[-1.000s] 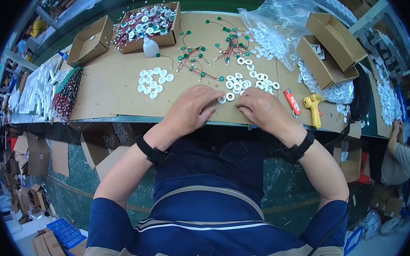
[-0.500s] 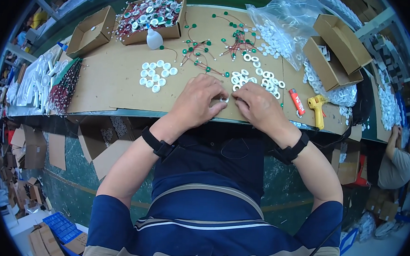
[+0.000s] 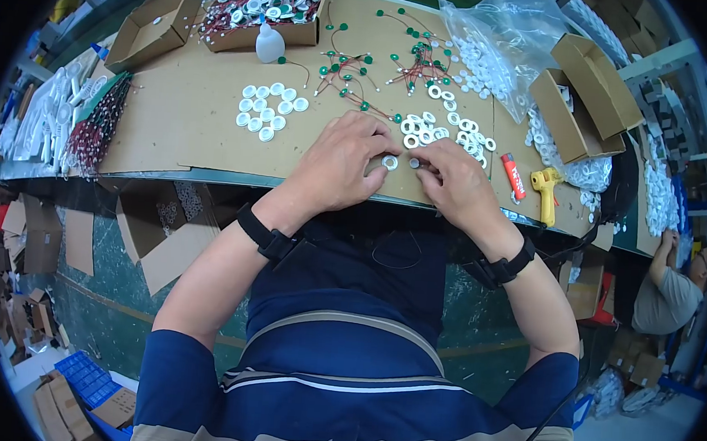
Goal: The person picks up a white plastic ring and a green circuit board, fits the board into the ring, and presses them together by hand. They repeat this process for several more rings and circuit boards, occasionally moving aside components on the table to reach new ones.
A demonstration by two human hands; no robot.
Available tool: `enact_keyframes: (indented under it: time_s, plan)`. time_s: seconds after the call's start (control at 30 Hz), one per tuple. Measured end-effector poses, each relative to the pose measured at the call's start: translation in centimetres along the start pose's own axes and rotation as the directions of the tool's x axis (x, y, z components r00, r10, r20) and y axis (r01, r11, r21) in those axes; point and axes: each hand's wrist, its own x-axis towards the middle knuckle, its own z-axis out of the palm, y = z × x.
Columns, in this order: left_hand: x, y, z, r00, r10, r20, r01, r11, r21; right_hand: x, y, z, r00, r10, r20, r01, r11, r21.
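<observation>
Near the front edge of the table, a white ring (image 3: 389, 163) lies by the fingertips of my left hand (image 3: 340, 158). The thumb and index finger of that hand are apart on either side of the ring, and its other fingers are curled. My right hand (image 3: 464, 187) pinches a small pale disc (image 3: 414, 163) at its fingertips, just right of the ring. Several loose white rings (image 3: 422, 130) are grouped beyond my hands. Farther left sits a cluster of round white pieces (image 3: 266, 133). Green discs with thin red and black wires (image 3: 346, 71) are spread farther back.
A white squeeze bottle (image 3: 268, 45) stands before a cardboard box (image 3: 307, 35) of wired discs. On the right are a red lighter (image 3: 512, 177), a yellow glue gun (image 3: 546, 189), an open carton (image 3: 569, 125) and a plastic bag (image 3: 505, 47). Another person (image 3: 669, 296) sits far right.
My fingertips have drawn apart from the white ring, which now shows more fully. A small disc has come into sight at my right fingertips. The whole view has shifted slightly.
</observation>
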Motion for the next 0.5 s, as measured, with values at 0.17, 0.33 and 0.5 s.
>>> enact_keyframes:
  time_s: [0.17, 0.33, 0.5]
  plan:
    - [-0.03, 0.01, 0.09, 1.0, -0.004, 0.003, 0.004, 1.0, -0.02, 0.31, 0.39, 0.21, 0.999, -0.028, 0.018, 0.029, 0.998, -0.061]
    - [0.05, 0.05, 0.05, 1.0, -0.025, 0.011, 0.025, 0.999, -0.025, 0.55, -0.04, -0.15, 0.999, 0.018, 0.047, -0.016, 0.999, -0.04]
    - [-0.07, 0.09, 0.04, 0.999, -0.036, 0.018, 0.037, 0.999, -0.023, 0.61, -0.37, -0.21, 0.996, 0.061, 0.072, -0.057, 0.997, -0.057]
